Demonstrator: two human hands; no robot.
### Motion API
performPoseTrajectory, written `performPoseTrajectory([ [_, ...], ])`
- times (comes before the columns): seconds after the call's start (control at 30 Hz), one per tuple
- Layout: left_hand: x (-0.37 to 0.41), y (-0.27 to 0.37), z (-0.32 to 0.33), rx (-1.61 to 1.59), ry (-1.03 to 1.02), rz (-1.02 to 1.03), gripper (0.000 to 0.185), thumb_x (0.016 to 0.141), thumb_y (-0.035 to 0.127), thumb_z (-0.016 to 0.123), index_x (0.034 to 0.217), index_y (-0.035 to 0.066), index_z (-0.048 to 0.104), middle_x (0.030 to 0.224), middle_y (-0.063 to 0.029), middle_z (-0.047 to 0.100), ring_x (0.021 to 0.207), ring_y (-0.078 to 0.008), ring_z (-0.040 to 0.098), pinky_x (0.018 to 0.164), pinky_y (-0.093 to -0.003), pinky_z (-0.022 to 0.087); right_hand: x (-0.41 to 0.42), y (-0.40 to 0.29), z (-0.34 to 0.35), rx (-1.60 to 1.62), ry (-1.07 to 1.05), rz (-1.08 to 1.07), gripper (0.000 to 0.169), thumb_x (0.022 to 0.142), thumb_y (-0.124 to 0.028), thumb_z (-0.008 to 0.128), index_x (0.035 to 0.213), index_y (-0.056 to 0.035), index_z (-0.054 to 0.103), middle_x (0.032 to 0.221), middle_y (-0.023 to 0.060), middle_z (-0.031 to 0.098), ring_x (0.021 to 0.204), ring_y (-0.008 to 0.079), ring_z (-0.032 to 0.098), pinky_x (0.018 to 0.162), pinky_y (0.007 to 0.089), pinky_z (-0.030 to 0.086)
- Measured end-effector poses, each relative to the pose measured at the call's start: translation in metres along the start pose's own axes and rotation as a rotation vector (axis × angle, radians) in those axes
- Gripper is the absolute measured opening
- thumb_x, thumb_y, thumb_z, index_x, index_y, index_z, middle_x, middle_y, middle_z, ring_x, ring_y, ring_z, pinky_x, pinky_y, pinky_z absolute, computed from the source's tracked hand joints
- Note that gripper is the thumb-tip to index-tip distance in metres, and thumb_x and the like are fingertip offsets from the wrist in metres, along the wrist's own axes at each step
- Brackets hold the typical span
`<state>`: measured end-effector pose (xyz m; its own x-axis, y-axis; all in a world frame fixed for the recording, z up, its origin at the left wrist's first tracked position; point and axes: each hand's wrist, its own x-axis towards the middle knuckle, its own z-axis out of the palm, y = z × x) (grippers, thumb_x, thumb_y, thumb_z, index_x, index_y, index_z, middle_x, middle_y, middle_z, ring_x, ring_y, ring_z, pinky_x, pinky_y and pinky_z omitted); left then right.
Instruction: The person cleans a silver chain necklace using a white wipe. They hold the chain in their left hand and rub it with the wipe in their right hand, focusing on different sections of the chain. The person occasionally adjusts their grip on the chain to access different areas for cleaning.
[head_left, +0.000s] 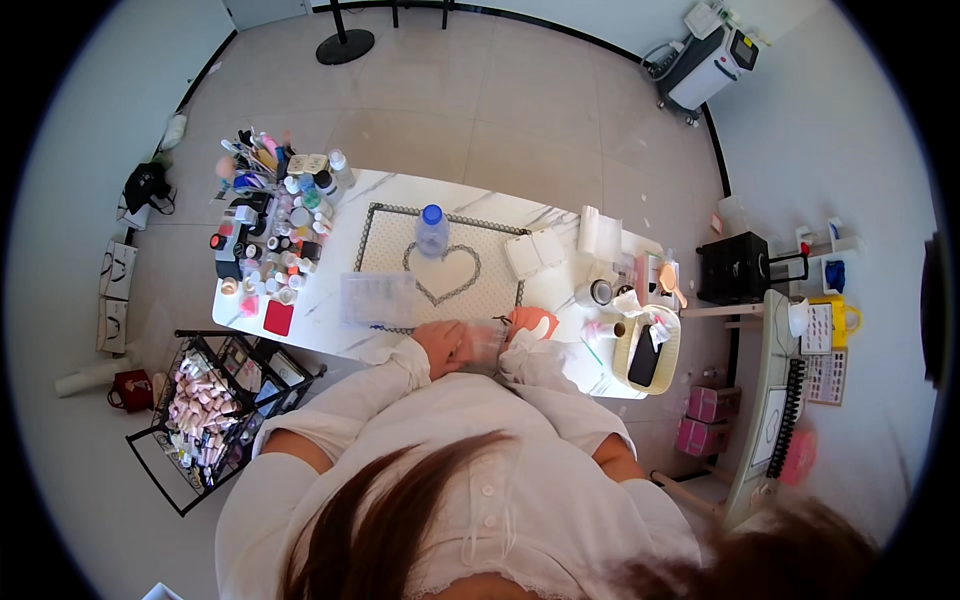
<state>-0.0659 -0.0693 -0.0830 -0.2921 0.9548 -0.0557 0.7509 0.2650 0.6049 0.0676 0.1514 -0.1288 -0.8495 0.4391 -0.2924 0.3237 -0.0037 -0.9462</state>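
Close to my body, at the table's near edge, my left hand (444, 348) is curled against a clear plastic item (484, 343), which looks blurred. On that item's other side is my right hand (514, 334), partly hidden by the white sleeve; its grip is unclear. A coral-coloured thing (541, 318) shows beside the right hand. Left of the hands lies a clear compartment box (377, 298), overlapping a dotted mat with a heart outline (382, 232). A clear bottle with a blue cap (432, 231) stands on the mat, and a white two-part case (535, 253) rests at its right side.
Cosmetic jars and bottles (289, 247) and a brush holder (259, 165) crowd the table's left end. At right are a white roll (600, 234), glass jars (600, 292) and a basket (675, 352) holding a phone (643, 356). A black wire trolley (182, 506) stands lower left.
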Motion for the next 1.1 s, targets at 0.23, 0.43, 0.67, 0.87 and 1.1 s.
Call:
performPoseTrajectory([
  [0.23,0.000,0.000,-0.005,-0.015,-0.042,-0.031,0.080,0.074,0.035,0.080,0.135,-0.007,0.048,0.131,-0.0252,0.055,0.117,-0.0409,0.057,0.100,-0.0445,0.047,-0.005,-0.012,0.066,-0.088,-0.095,-0.061,0.023,0.079,-0.009,0.073,0.100,-0.0015,0.069,0.091,0.0079,0.070,0.077,0.0159,0.067,0.068,0.0290,0.054],
  [0.43,0.000,-0.003,-0.003,-0.010,-0.041,-0.002,0.081,0.074,0.035,0.080,0.135,-0.007,0.047,0.131,-0.0257,0.055,0.119,-0.0411,0.056,0.102,-0.0449,0.046,-0.010,-0.011,0.054,-0.087,-0.083,-0.040,0.023,0.079,-0.010,0.073,0.100,-0.0017,0.069,0.091,0.0079,0.070,0.077,0.0160,0.067,0.069,0.0291,0.054],
  [0.67,0.001,-0.004,-0.001,-0.008,-0.012,0.021,0.081,0.072,0.034,0.080,0.135,-0.006,0.048,0.132,-0.0252,0.055,0.119,-0.0406,0.056,0.102,-0.0456,0.046,-0.017,-0.005,0.038,-0.078,-0.065,-0.009,0.023,0.078,-0.011,0.074,0.099,-0.0019,0.069,0.090,0.0080,0.070,0.077,0.0162,0.067,0.070,0.0293,0.054],
  [0.87,-0.001,-0.009,0.004,0.030,0.024,0.057,0.079,0.073,0.035,0.078,0.134,-0.006,0.049,0.131,-0.0249,0.056,0.118,-0.0401,0.057,0.101,-0.0461,0.047,-0.017,-0.006,0.036,-0.079,-0.059,-0.005,0.023,0.078,-0.012,0.075,0.098,-0.0020,0.069,0.090,0.0080,0.070,0.077,0.0163,0.067,0.070,0.0294,0.054],
  [1.1,0.000,-0.005,0.001,0.000,0.014,0.038,0.079,0.074,0.035,0.078,0.135,-0.006,0.049,0.132,-0.0245,0.056,0.118,-0.0402,0.057,0.101,-0.0458,0.047,-0.014,-0.007,0.041,-0.089,-0.064,-0.009,0.024,0.077,-0.013,0.075,0.097,-0.0022,0.069,0.089,0.0080,0.070,0.077,0.0164,0.067,0.071,0.0296,0.054],
])
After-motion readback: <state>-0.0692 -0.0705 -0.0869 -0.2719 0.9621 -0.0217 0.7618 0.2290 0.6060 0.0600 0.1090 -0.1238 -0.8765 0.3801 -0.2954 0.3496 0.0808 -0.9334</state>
